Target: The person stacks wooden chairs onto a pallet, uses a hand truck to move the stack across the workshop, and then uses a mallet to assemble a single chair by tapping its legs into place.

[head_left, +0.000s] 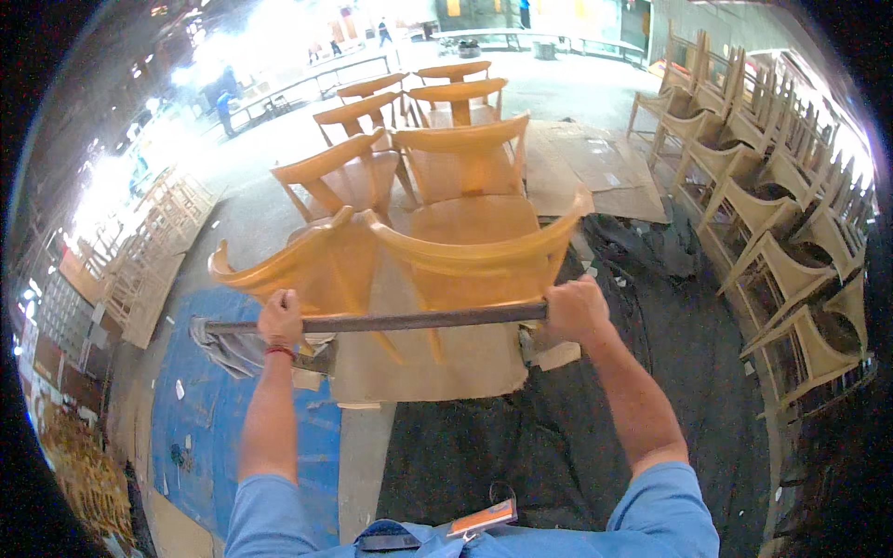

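Left hand (281,321) and right hand (574,312) each hold a dark bar (423,322), fingers wrapped around it and set well apart, presumably for level control; the bar runs crosswise before the nearest chairs (474,259). A tan sheet (428,377) lies below the bar, likely as protection. Beyond, more chairs (460,139) stand in two close rows, apparently for compactness.

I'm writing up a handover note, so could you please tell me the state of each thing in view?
Left hand: closed around the bar
Right hand: closed at the bar's right end
Dark bar: held roughly level
Yellow-brown chairs: standing in two rows
Blue sheet: spread out
Black sheet: spread, wrinkled
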Demonstrator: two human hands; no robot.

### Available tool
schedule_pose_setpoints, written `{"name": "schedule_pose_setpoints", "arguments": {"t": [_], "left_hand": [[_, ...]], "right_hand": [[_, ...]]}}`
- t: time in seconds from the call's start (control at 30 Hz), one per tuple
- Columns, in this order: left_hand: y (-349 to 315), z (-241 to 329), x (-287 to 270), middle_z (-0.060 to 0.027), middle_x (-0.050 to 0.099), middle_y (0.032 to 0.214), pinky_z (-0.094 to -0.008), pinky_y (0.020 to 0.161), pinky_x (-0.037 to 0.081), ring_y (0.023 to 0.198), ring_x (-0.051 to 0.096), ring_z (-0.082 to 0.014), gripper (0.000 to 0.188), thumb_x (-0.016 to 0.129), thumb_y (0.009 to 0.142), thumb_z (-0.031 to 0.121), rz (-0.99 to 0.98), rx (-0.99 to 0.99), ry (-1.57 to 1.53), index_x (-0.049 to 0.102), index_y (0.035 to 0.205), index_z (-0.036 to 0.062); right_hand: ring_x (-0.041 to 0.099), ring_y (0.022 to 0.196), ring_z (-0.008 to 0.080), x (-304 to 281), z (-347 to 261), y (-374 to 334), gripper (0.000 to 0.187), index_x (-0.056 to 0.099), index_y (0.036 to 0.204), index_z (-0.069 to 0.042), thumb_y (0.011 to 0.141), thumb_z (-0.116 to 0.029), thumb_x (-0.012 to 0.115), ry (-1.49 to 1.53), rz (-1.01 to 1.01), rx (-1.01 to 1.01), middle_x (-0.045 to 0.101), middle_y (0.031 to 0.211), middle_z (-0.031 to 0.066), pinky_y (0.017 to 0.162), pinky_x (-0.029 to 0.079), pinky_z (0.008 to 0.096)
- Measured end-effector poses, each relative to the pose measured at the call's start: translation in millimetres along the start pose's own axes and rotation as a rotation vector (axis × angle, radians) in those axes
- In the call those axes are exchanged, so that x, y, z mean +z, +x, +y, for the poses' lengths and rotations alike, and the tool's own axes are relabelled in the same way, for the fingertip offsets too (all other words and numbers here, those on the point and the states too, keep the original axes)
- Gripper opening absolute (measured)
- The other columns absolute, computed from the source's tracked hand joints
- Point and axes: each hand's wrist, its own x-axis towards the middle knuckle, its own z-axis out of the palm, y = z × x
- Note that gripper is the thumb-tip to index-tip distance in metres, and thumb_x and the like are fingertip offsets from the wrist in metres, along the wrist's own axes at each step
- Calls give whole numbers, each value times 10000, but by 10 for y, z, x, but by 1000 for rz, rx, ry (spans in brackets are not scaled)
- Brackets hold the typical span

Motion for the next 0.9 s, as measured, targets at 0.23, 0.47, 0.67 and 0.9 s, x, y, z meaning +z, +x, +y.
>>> {"name": "schedule_pose_setpoints", "arguments": {"t": [0.23,0.47,0.67,0.9], "left_hand": [[1221,-536,440,-164,659,845,-449,667,462,770,625,-364,365,479,893,369,-60,-80,-9,627,837,40],[2304,-784,1124,-208,646,836,-457,741,462,819,621,-387,378,490,863,387,-185,26,54,670,852,56],[3035,-1107,1857,-217,646,900,-466,793,466,855,618,-393,358,484,858,364,-294,30,-29,691,880,72],[3772,-1592,2414,-201,656,916,-463,832,460,906,615,-377,354,485,838,337,-254,70,-65,686,871,47]], "right_hand": [[653,719,269,-74,-334,1082,234,627,786,-85,663,-279,672,41,89,4,658,715,109,705,438,386],[649,718,282,83,-583,2108,238,629,784,-89,674,-296,672,-3,104,62,656,718,108,707,456,401],[649,714,282,515,-895,2986,245,638,799,-97,687,-314,660,-71,77,119,657,722,106,705,463,413],[664,777,282,888,-1266,4032,213,689,824,-146,698,-315,657,-189,-70,243,683,799,112,763,495,389]]}}
